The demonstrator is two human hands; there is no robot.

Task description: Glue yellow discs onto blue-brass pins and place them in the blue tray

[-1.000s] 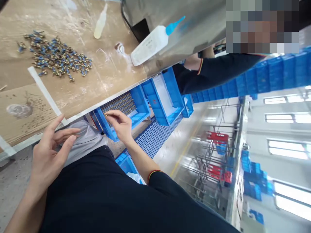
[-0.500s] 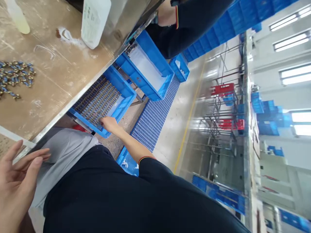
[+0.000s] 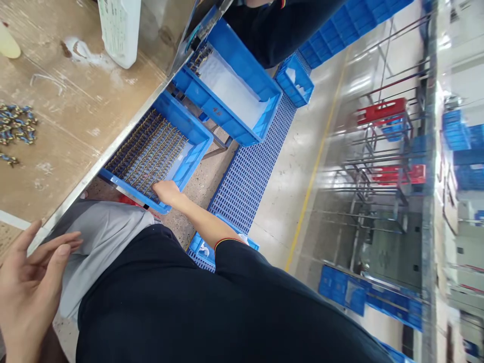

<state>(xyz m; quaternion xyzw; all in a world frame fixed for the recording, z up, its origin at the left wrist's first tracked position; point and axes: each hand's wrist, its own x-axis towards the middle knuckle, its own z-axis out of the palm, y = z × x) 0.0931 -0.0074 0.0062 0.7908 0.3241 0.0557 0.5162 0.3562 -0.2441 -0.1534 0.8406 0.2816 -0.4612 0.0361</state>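
Note:
My right hand (image 3: pixel 166 193) reaches into a blue plastic crate (image 3: pixel 202 136) below the table edge. Its fingers are bent down at the near end of the rows of small brass-and-blue metal parts (image 3: pixel 151 151); the fingertips, and whatever they pinch, are hidden. These parts lie in neat lines on a whitish sheet. At the lower left, my left hand (image 3: pixel 36 282) hangs beside the table edge with its fingers spread and nothing in it. A loose heap of similar parts (image 3: pixel 17 123) lies on the worn tabletop (image 3: pixel 75 111).
A white bottle (image 3: pixel 121 33) stands on the table. Beyond my crate sits another blue crate (image 3: pixel 242 98) with a white sheet, near a co-worker's dark sleeve (image 3: pixel 260 35). Blue slatted floor matting (image 3: pixel 245 181) runs alongside, and metal racks (image 3: pixel 381 171) stand across the aisle.
The camera view has turned and shifted, so the table slides left and the aisle right. My right hand stays at the same end of the crate; my left hand stays spread.

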